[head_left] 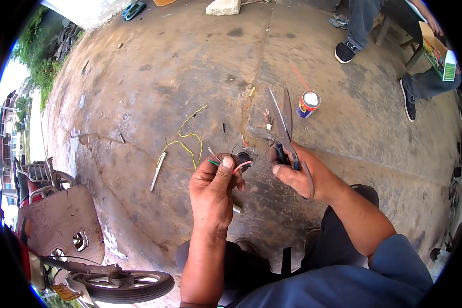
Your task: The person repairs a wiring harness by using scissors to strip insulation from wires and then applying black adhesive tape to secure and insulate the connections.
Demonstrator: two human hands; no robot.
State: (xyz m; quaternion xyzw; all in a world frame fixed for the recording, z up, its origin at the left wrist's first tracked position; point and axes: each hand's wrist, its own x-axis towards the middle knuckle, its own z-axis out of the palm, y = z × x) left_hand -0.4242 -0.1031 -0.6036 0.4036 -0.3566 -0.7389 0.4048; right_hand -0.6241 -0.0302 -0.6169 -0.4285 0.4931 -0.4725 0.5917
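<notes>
My left hand is closed in a pinch on a bundle of thin wires, with green, pinkish-red, white and black ends sticking out. A dark round part shows just behind the fingers; whether it joins the wires I cannot tell. To the right, my right hand grips a pair of large, worn scissors, their blades pointing away from me and slightly apart. Dark blue pieces show by the fingers at the handles. The scissors are apart from the wires.
A spray can with a red straw stands beyond the scissors. On the concrete floor lie a yellow wire, a metal rod and a small wired connector. A motorcycle wheel is near left; another person's shoe is far right.
</notes>
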